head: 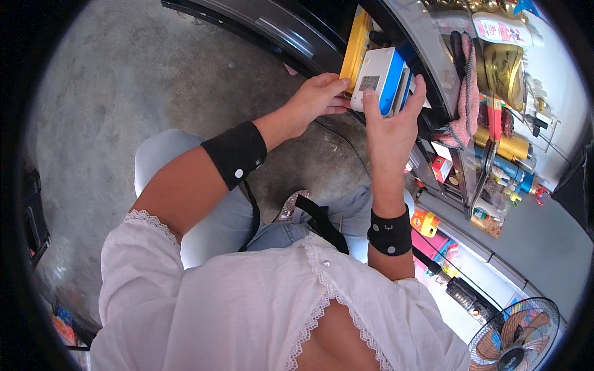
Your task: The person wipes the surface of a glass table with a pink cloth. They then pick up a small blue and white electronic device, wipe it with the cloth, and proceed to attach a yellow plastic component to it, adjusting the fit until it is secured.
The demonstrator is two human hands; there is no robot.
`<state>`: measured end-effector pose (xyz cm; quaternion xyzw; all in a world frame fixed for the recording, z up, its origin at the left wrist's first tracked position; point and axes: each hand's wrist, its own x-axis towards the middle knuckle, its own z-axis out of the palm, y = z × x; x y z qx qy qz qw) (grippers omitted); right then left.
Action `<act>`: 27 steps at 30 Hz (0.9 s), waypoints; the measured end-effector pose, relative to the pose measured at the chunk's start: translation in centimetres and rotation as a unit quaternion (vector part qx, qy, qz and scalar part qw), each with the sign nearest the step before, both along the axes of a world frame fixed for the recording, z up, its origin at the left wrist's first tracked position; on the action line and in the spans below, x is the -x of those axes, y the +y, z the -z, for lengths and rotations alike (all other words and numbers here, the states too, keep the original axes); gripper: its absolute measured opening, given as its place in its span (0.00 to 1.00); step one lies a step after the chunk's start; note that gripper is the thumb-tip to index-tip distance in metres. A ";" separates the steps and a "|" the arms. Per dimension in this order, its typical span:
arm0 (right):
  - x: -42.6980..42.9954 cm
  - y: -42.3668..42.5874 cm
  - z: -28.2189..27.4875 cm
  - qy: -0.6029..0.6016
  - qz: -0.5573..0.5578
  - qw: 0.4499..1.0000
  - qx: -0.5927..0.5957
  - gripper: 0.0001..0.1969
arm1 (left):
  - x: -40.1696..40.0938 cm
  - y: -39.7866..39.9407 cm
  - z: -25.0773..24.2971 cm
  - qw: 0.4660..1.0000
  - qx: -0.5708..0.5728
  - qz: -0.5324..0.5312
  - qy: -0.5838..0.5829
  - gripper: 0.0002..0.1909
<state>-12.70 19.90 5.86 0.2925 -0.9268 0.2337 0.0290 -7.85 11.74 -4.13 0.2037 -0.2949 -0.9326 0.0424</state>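
Observation:
My right hand [394, 123] grips a white-and-blue box-shaped device [375, 74] that bears a printed label. Its thumb lies on the white face, and the fingers reach round past the blue side, where a flat dark-edged thing [402, 92] sits against the device. To the left of the device is a yellow plastic case [356, 51]. My left hand [325, 95] has its thumb on the near end of this case, with the fingers curled below, close to the device's corner. Both things are at the opening of a black cabinet [297, 35]; their far ends are partly in shadow.
A pink cloth [464, 102] hangs over the cabinet's edge on the right. Bottles, including a white one [503, 30], and a gold tumbler [506, 74] crowd the top. A cable [345, 141] runs across the concrete floor [116, 83]. An electric fan [515, 336] stands at lower right.

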 end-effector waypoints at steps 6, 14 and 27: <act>0.2 0.4 0.0 -0.008 -0.011 1.000 0.023 0.37 | -0.1 0.1 -0.4 1.000 -0.015 -0.010 -0.016 0.19; 0.1 2.4 -0.4 -0.059 -0.009 0.994 0.094 0.36 | -0.5 0.2 -1.1 0.999 0.012 -0.012 -0.052 0.23; -0.4 1.8 0.5 -0.109 -0.018 0.986 0.125 0.28 | -0.2 0.3 -0.4 1.000 0.007 -0.008 -0.029 0.19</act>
